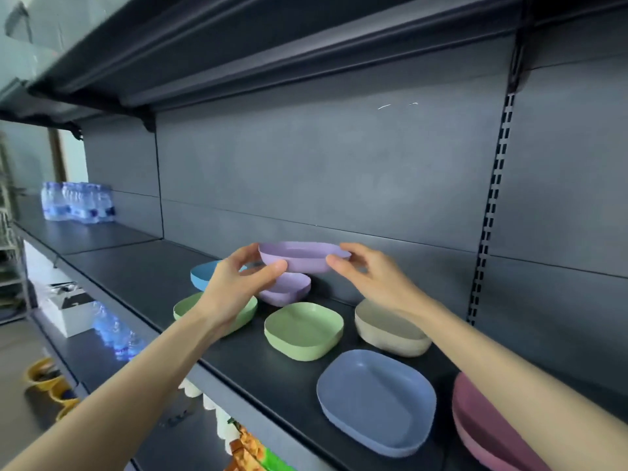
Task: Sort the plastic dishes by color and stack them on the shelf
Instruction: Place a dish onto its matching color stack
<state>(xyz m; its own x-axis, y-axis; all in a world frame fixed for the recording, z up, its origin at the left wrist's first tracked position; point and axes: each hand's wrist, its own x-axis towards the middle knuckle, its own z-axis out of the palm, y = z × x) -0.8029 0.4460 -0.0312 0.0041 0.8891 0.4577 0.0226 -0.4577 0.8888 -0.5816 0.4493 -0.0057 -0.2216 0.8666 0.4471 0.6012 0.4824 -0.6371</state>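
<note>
A left hand (pixel 238 283) pinches the left end of a lilac dish (pixel 302 258), thumb on its near wall, while the right hand (pixel 370 277) pinches the right end. The dish faces up, long side running left to right, just above a lilac stack (pixel 289 288) on the dark shelf (pixel 153 266).

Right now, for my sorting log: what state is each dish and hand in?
Lilac dish: lifted, upright, over lilac stack.
Lilac stack: nested, on shelf.
Left hand: grips lilac dish's left rim.
Right hand: pinches its right rim.
Green dish: single, upright.
Other green dish: single, partly hidden.
Beige stack: nested.
Pink stack: nested.
Slate dish: upright.
Blue dish: partly hidden.
</note>
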